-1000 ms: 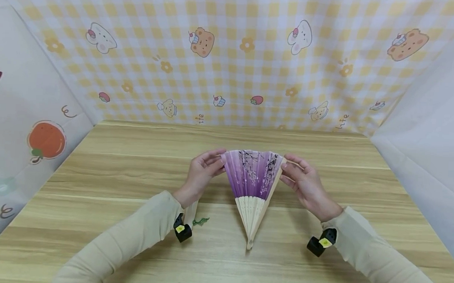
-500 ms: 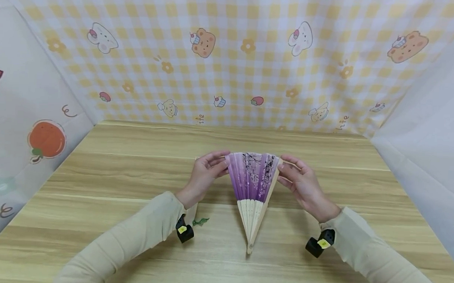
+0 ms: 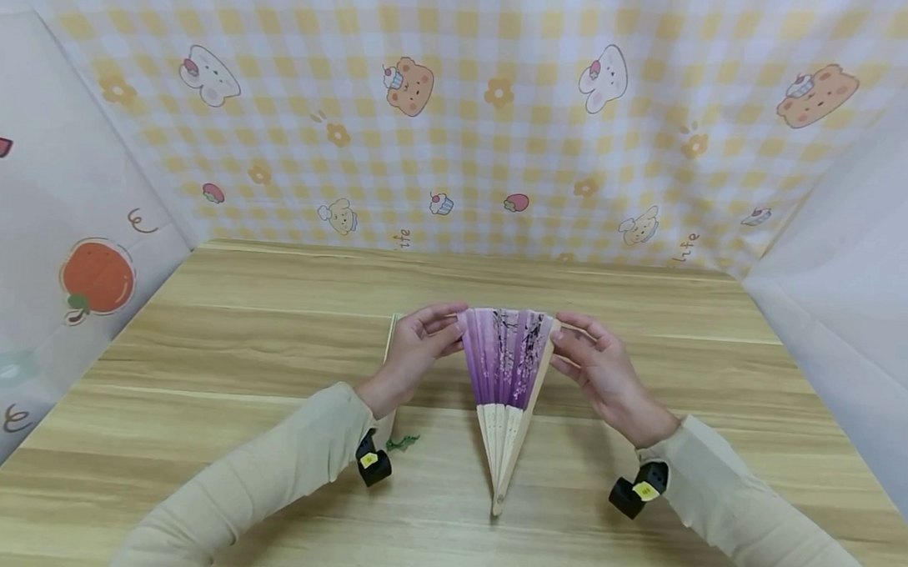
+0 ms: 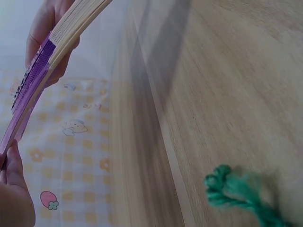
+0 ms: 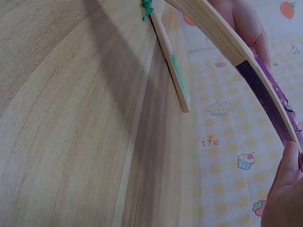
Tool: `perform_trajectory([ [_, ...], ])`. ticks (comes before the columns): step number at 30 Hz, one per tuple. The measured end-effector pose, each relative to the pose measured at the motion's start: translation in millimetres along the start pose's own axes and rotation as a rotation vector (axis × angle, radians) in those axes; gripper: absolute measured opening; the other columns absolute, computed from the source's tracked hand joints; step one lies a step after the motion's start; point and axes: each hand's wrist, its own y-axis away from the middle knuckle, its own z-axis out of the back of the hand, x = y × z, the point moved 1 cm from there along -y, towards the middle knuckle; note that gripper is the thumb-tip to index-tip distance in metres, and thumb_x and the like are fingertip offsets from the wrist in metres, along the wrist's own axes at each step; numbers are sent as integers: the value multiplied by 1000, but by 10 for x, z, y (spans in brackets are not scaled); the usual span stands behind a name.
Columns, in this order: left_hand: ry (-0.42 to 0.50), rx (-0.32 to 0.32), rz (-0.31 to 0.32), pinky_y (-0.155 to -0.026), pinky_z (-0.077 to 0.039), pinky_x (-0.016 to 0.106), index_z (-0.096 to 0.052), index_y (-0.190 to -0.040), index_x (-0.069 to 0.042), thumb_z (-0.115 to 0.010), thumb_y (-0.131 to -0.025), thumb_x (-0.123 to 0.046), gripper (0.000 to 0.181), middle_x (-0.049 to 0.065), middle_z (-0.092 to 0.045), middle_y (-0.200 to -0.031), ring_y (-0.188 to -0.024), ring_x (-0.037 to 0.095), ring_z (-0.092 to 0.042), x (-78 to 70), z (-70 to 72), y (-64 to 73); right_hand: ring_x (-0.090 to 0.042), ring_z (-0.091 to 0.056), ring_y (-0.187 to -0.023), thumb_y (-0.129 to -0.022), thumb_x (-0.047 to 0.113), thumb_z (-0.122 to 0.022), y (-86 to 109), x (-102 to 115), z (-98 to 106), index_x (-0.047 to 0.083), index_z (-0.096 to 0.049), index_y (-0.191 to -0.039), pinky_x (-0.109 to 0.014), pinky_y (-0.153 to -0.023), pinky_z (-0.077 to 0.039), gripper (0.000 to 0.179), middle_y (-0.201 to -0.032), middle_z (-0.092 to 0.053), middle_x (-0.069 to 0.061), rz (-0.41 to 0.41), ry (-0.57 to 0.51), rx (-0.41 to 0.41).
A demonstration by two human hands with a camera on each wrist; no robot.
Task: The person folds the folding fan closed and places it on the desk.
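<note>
A purple folding fan (image 3: 505, 360) with blossom print and pale wooden ribs is spread partway, its pivot end pointing toward the person. My left hand (image 3: 414, 349) pinches the upper left edge of its leaf between thumb and fingers. On the opposite side, my right hand (image 3: 601, 372) grips the outer wooden guard near its top. From the side, in the right wrist view, the bowed ribs (image 5: 222, 33) sit stacked close and raised over the tabletop. A second fan (image 5: 173, 66), folded, with green on its leaf, lies left of the purple one, mostly hidden behind the left hand in the head view.
A green knotted cord (image 4: 236, 189) hangs off the folded fan's end and lies on the wood-grain table (image 3: 257, 343). Behind the table rises a yellow checked cloth (image 3: 459, 133) with cartoon prints. White cloth panels (image 3: 861, 248) flank both sides.
Both hands have come closer together, narrowing the purple fan's spread. The fan has shifted slightly toward the person. More of the folded fan shows beside the left hand.
</note>
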Motion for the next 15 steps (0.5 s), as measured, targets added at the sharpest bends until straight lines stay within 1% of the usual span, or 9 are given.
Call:
perform_trajectory([
  [6,-2,11,13,-79,-50,31,-53,-114,4,-55,-85,-1,30,13,-60,-99,-81,13,-61,0,-26,-6,-8,-58,-76,-88,3,-53,11,10,-18,15,-54,-103,-20,-70,-51,20,-85,-59,1,2,-2,1],
  [15,6,17,19,-79,-50,30,-52,-114,4,-54,-84,3,30,15,-60,-101,-81,13,-60,4,-75,-3,-9,-59,-78,-88,4,-52,16,10,-32,13,-52,-106,-20,-71,-51,20,-87,-59,1,-14,4,8],
])
